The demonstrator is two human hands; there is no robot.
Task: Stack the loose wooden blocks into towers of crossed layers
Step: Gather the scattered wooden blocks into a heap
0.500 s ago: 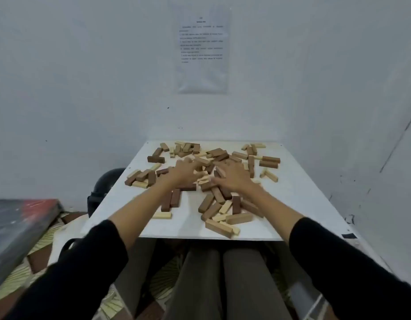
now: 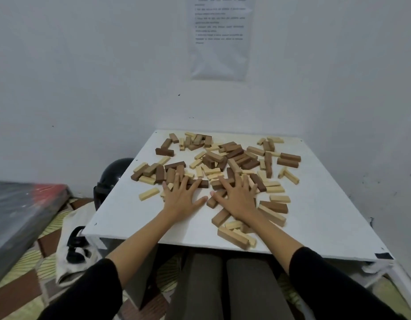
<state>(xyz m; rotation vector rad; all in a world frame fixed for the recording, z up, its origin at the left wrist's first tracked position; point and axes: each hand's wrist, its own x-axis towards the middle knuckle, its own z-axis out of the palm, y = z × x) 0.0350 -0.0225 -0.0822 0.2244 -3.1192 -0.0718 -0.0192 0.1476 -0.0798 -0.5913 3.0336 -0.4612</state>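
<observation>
Loose wooden blocks (image 2: 234, 155), pale and dark, lie scattered flat across the centre of the frame on a white table (image 2: 326, 218). No tower stands yet. The left grip (image 2: 182, 197) and right grip (image 2: 239, 197) are spread wide, fingers straight, pressing down on blocks at the pile's lower edge and holding nothing. The blocks look light, rigid and smooth. Each is probably best pinched across its long sides, mid-length.
</observation>
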